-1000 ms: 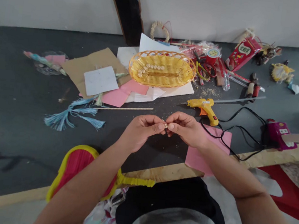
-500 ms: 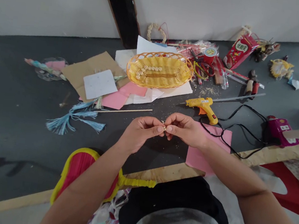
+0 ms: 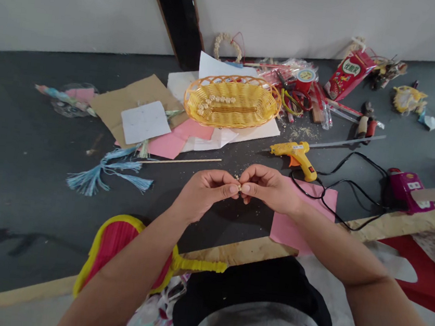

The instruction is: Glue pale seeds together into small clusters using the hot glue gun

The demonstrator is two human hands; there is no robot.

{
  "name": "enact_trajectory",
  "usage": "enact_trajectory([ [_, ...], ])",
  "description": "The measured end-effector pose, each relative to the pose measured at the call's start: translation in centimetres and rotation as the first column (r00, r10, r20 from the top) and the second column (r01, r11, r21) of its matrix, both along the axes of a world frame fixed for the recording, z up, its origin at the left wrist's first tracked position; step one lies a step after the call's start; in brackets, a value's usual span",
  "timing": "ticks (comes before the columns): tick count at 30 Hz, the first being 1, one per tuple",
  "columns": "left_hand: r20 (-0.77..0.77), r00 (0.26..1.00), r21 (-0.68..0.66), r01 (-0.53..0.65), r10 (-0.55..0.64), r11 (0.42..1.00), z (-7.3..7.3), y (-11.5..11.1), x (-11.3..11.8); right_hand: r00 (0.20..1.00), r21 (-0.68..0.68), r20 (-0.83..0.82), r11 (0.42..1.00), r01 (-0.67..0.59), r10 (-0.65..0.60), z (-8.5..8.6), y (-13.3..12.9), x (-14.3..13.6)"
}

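My left hand [image 3: 208,191] and my right hand [image 3: 267,187] meet over the dark table, thumbs and fingertips pinched together. Between them is a small pale bead-like piece [image 3: 240,187], mostly covered by the fingers. Beyond the hands lies an oval yellow woven basket [image 3: 254,102], with small pale clusters [image 3: 219,100] inside at its left. To the right of the basket and nearer to me, a yellow glue gun [image 3: 297,155] rests on its side with a clear glue stick [image 3: 347,141] in its back. A thin wooden stick [image 3: 184,161] lies left of the fingertips.
Blue tassels [image 3: 94,172] and paper sheets [image 3: 145,123] lie left. A black cord [image 3: 351,181] runs to a purple box [image 3: 408,191]. Pink paper [image 3: 299,235] lies under my right forearm. A yellow-rimmed red fan-shaped thing [image 3: 114,240] sits below my left arm. A phone [image 3: 179,20] leans against the wall.
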State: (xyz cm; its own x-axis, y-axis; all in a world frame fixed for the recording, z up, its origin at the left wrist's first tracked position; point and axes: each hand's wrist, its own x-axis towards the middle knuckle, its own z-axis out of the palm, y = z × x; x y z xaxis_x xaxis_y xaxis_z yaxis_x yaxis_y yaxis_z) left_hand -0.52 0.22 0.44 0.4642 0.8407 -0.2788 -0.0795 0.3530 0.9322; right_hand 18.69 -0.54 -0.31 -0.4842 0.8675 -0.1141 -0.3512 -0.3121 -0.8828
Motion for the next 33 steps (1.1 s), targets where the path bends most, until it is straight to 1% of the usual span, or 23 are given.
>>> enact_trajectory([
  [4, -0.005, 1.000, 0.001, -0.010, 0.010, 1.000, -0.01, 0.03, 0.11, 1.000, 0.004, -0.003, 1.000, -0.002, 0.002, 0.04, -0.01, 0.04],
  [10, 0.017, 0.999, -0.041, -0.038, 0.039, 0.998, 0.13, 0.11, 0.20, 1.000, 0.034, 0.016, 0.999, 0.002, -0.003, 0.13, 0.01, 0.20],
  [16, 0.042, 0.993, -0.099, -0.110, 0.114, 0.989, 0.39, 0.20, 0.33, 0.993, 0.156, 0.049, 0.983, 0.098, -0.107, 0.21, 0.02, 0.41],
  [19, 0.034, 0.994, -0.098, -0.104, 0.108, 0.990, 0.42, 0.17, 0.39, 0.990, 0.199, 0.077, 0.975, 0.102, -0.120, 0.18, -0.09, 0.44],
  [22, 0.029, 0.996, -0.083, -0.079, 0.082, 0.993, 0.38, 0.16, 0.39, 0.987, 0.274, 0.115, 0.958, 0.079, -0.115, 0.08, -0.22, 0.44],
  [25, 0.032, 0.998, -0.063, -0.053, 0.055, 0.997, 0.34, 0.17, 0.32, 0.975, 0.403, 0.162, 0.912, 0.077, -0.154, -0.02, -0.31, 0.47],
  [29, 0.034, 0.999, -0.045, -0.030, 0.031, 0.999, 0.30, 0.16, 0.23, 0.936, 0.603, 0.238, 0.795, 0.068, -0.261, 0.04, -0.30, 0.56],
  [31, 0.029, 0.999, -0.047, -0.029, 0.030, 0.998, 0.25, 0.14, 0.25, 0.912, 0.656, 0.273, 0.753, 0.058, -0.307, 0.13, -0.28, 0.56],
  [33, 0.026, 0.999, -0.050, -0.035, 0.036, 0.998, 0.19, 0.13, 0.30, 0.899, 0.677, 0.286, 0.734, 0.054, -0.331, 0.20, -0.28, 0.55],
])
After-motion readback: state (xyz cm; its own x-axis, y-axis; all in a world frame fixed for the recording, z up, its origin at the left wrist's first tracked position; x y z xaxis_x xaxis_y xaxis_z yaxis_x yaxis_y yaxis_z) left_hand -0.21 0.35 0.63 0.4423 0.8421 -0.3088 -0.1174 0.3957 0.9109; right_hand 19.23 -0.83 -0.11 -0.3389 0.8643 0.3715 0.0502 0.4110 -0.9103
